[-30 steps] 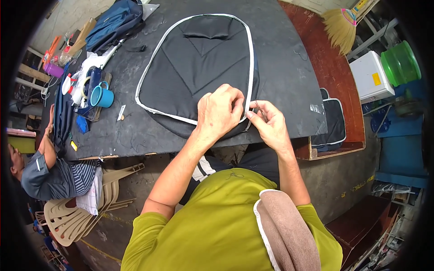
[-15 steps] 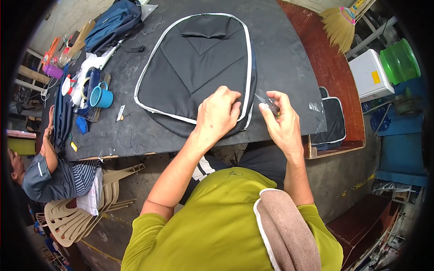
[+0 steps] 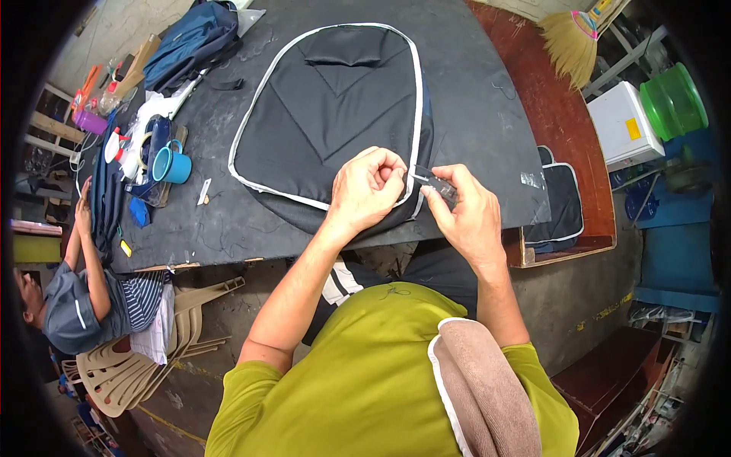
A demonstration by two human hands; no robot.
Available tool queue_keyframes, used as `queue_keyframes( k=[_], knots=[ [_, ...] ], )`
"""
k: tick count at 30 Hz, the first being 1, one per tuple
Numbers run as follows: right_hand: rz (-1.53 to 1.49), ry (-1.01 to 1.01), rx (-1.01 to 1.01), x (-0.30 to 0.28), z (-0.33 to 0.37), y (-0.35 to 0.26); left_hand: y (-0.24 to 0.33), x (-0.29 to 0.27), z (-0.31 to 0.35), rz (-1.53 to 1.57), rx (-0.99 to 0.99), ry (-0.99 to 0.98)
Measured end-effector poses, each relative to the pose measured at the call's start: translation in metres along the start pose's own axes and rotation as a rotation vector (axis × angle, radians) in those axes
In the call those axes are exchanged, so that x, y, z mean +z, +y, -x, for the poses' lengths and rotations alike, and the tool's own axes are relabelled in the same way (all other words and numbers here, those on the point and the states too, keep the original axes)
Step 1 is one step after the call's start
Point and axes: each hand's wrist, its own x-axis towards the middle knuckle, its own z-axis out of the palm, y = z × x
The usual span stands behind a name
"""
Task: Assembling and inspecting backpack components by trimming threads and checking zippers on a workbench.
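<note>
A black padded bag panel (image 3: pixel 304 114) with white edge binding lies flat on the dark table in front of me. My left hand (image 3: pixel 365 190) rests at its lower right corner, thumb and fingertips pinched together. Whatever sits in that pinch is too small to make out. Dark thread snips (image 3: pixel 442 189) are gripped between the thumb and fingers of my right hand (image 3: pixel 474 221). Their pointed tips reach the white binding on the right side, close beside my left fingertips.
On the left of the table (image 3: pixel 213 145) stand a blue mug (image 3: pixel 171 164) and a spray bottle (image 3: pixel 114 145), with a blue backpack (image 3: pixel 190 44) farther back. A co-worker (image 3: pixel 84 305) is at the left edge. A reddish wooden bin (image 3: pixel 563 244) holding another panel adjoins the right side.
My right hand has brought the snips left to the binding. My left fingers have turned and drawn into a tighter pinch. The co-worker's arms have shifted.
</note>
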Motion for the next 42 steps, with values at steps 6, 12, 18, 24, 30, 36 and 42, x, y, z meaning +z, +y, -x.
queue_keyframes(
  k=[6,12,18,24,30,36,42],
  knots=[
    [0.077,0.116,-0.127,0.016,-0.001,0.009,0.001,0.001,0.002,-0.07,0.018,-0.008],
    [0.062,0.089,-0.122,0.025,0.002,0.013,0.0,-0.002,0.002,-0.008,0.034,0.064],
    [-0.699,-0.105,0.302,0.05,-0.007,0.039,0.012,0.0,0.024,-0.064,0.192,0.168],
    [-1.151,-0.308,0.613,0.048,-0.007,0.044,0.002,0.003,0.042,-0.3,0.38,0.176],
    [-1.122,-0.21,0.581,0.047,-0.003,0.029,0.019,0.007,0.042,-0.394,0.348,0.243],
    [-1.105,-0.17,0.582,0.045,-0.002,0.027,0.012,0.006,0.03,-0.527,0.588,0.277],
    [-0.765,-0.062,0.33,0.031,0.0,0.007,0.007,0.0,0.031,0.082,0.104,0.134]
  ],
)
